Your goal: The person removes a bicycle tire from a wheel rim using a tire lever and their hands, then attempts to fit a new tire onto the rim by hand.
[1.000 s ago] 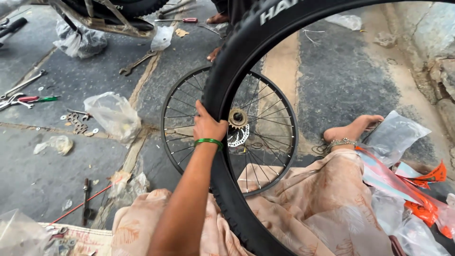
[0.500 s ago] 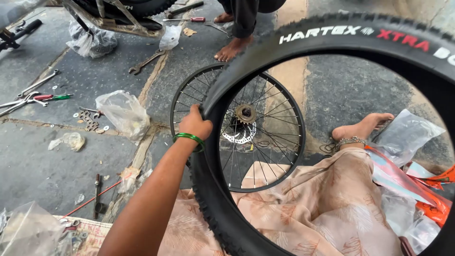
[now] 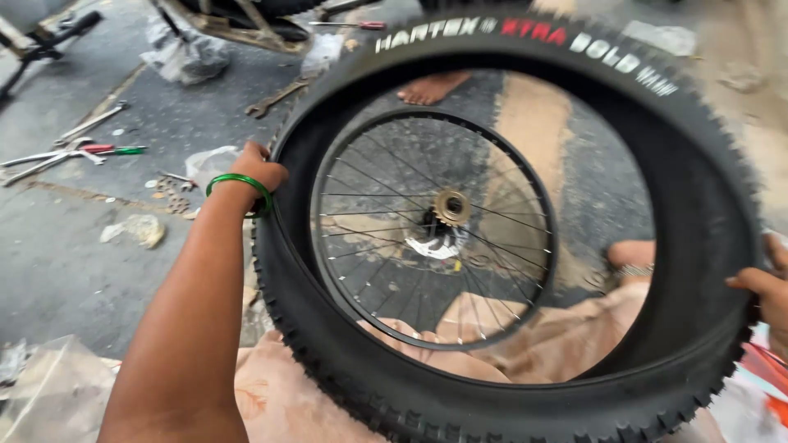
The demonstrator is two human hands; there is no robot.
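Tyre: a large black bicycle tyre with chunky knobbed tread fills most of the view, held upright just in front of the person and above their lap. Its sidewall carries white and red lettering along the top, and the rubber looks matte and dusty. The opening of the tyre frames whatever lies behind it.

The left hand grips the tyre's left edge, fingers curled round the rubber, with a green bangle on the wrist. The right hand holds the right edge; only a few fingers show at the frame's border, wrapped over the tread.

Seen through the opening, a spoked wheel with a thin black rim and a brass-coloured hub lies behind the tyre, over the person's legs, which are covered in pale peach cloth. The person's bare foot rests on the ground near the wheel's right side. Another person's bare foot stands farther back.

On the grey concrete floor to the left lie metal tools, a screwdriver with a red and green handle, a spanner and crumpled clear plastic bags.
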